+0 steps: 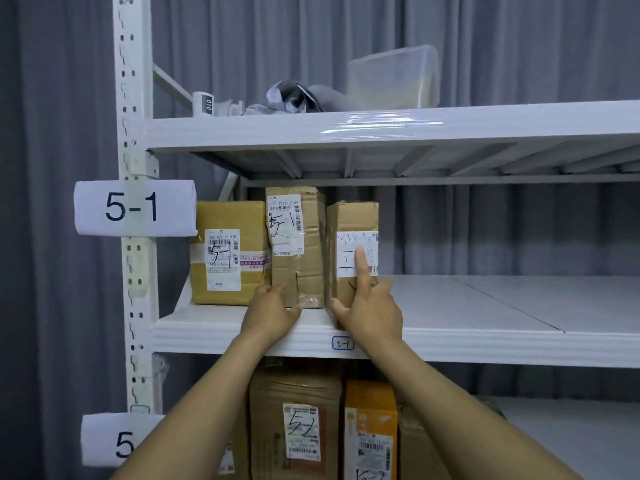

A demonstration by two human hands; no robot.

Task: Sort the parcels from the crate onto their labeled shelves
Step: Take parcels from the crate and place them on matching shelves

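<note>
Now, right hand (372,317) gripping end parcel (349,216) — left hand (272,311) alongside

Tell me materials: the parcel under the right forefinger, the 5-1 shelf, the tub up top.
Parcel: brown cardboard, matte and creased, with a white paper label.
Shelf: likely painted steel; smooth white, with a soft sheen along its front edge.
Tub: probably translucent plastic; the curtain shows faintly through it.
</note>
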